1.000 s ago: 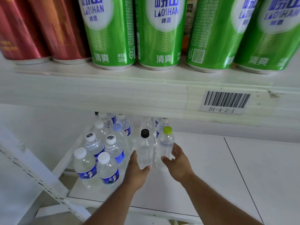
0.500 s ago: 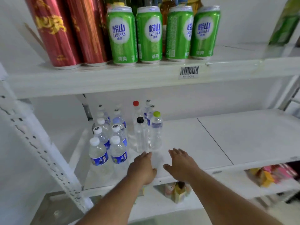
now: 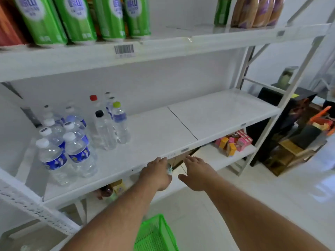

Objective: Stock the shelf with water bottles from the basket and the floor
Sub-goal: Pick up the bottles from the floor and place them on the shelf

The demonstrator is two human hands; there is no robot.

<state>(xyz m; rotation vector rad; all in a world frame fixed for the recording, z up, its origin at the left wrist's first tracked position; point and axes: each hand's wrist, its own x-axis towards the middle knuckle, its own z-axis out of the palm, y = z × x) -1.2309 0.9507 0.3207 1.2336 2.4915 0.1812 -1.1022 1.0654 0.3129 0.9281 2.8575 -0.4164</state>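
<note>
The white ovals on the green cans [image 3: 76, 19], up and to the left of both hands, carry print too blurred to read. The barcode tag [image 3: 124, 50] on the shelf edge directly above the hands shows bars only; its number line is illegible.

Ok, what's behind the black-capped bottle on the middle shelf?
Behind the black-capped bottle stands a red-capped bottle, near the back wall. The black-capped one covers most of its body, so whether anything else stands between them cannot be told.
</note>
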